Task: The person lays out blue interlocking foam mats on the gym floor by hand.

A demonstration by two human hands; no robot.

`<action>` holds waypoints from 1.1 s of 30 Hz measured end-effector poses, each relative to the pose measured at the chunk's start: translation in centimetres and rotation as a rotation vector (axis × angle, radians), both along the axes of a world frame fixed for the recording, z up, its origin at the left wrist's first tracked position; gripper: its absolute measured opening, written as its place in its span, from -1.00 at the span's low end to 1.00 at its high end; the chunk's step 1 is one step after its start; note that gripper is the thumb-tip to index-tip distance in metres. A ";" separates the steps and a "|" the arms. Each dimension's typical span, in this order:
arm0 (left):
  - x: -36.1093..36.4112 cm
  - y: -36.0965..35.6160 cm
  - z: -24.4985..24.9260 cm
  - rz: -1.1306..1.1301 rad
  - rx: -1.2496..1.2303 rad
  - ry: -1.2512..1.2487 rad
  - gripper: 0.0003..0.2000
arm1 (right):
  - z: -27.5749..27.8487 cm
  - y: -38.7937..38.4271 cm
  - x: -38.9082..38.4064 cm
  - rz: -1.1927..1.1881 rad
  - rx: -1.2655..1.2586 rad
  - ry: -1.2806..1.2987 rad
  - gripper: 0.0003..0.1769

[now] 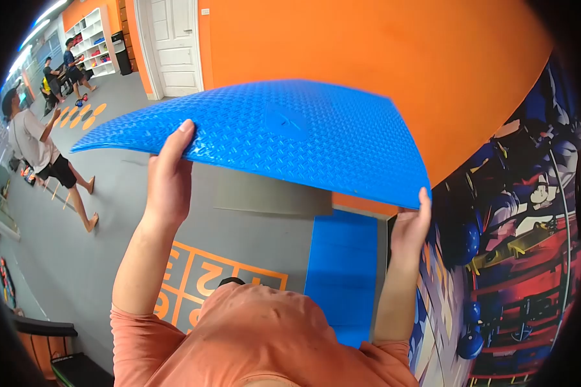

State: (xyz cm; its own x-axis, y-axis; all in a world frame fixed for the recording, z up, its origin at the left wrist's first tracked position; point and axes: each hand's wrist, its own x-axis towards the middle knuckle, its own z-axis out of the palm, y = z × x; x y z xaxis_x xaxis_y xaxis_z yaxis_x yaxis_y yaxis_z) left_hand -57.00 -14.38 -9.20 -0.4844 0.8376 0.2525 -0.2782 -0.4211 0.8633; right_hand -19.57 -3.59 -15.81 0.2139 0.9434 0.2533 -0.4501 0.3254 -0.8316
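Note:
A blue textured foam mat is held up in front of me, bent slightly, with its left end drooping. My left hand grips its near edge left of the middle, thumb on top and fingers hidden underneath. At the near right corner, my right hand is closed on the mat, its fingers partly behind it. Below, along the wall, a second blue mat lies flat on the floor. A grey panel or mat shows beneath the lifted mat, partly covered by it.
Orange numbered squares mark the grey floor. A person in a white shirt stands at left, with other people farther back near a white shelf. A white door and an orange wall stand ahead; a mural wall runs at right.

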 end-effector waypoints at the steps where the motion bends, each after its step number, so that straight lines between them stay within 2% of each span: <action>1: -0.4 -0.9 -0.1 -0.022 0.009 -0.023 -0.74 | 1.5 -1.9 -0.2 0.022 -0.010 0.026 -0.53; 7: -2.3 -8.4 -1.0 0.050 0.020 -0.071 -0.64 | 2.9 -10.1 -1.2 0.028 -0.105 0.022 -0.58; 12: -5.7 -18.4 -3.6 0.017 -0.112 0.092 -0.45 | 2.1 -18.8 -2.4 -0.012 -0.131 -0.008 -0.54; 13: -6.1 -20.4 -4.5 0.070 -0.120 0.060 -0.43 | 2.0 -20.7 -2.8 -0.011 -0.126 -0.041 -0.50; 17: -9.6 -29.0 -7.6 0.032 -0.172 0.062 -0.43 | -0.1 -28.8 -5.2 -0.118 -0.238 -0.068 -0.44; 18: -10.3 -30.9 -8.7 0.020 -0.213 0.064 -0.42 | -0.1 -30.7 -6.3 -0.117 -0.263 0.043 -0.55; 19: -10.9 -32.8 -9.6 0.016 -0.215 0.061 -0.42 | -0.4 -32.6 -6.9 -0.121 -0.265 0.039 -0.55; 21: -11.6 -36.6 -11.3 0.050 -0.276 0.040 -0.38 | -1.4 -36.5 -7.5 -0.117 -0.321 -0.132 -0.45; 22: -11.6 -38.3 -11.8 0.074 -0.298 0.041 -0.36 | -1.9 -38.3 -8.0 -0.133 -0.352 -0.099 -0.48; 26: -11.7 -43.8 -13.8 0.059 -0.425 -0.070 -0.40 | -3.0 -44.3 -9.5 -0.089 -0.375 -0.069 -0.53; 28: -10.9 -45.9 -14.9 0.083 -0.440 -0.082 -0.43 | -4.3 -46.8 -9.5 -0.064 -0.466 -0.051 -0.52; 30: -9.6 -47.9 -16.7 0.139 -0.478 -0.147 -0.50 | -7.1 -49.1 -9.2 -0.046 -0.489 0.013 -0.55; 31: -9.8 -49.3 -19.1 0.075 -0.481 -0.157 -0.54 | -8.6 -50.3 -8.9 -0.026 -0.516 0.076 -0.57; 32: -8.8 -50.4 -19.0 0.083 -0.519 -0.204 -0.56 | -10.1 -51.7 -8.7 -0.078 -0.594 0.083 -0.57; 33: -7.8 -51.6 -19.0 0.091 -0.555 -0.251 -0.58 | -11.3 -53.0 -8.7 -0.025 -0.572 0.124 -0.56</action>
State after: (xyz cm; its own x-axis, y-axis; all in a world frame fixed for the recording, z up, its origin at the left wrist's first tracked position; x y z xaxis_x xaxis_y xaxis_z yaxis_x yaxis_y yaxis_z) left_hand -64.78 -65.93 -28.17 -0.5485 0.7638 -0.3402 -0.4854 0.0404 0.8733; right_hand -28.28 -56.55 -27.12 0.2337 0.9170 -0.3234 -0.5528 -0.1483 -0.8200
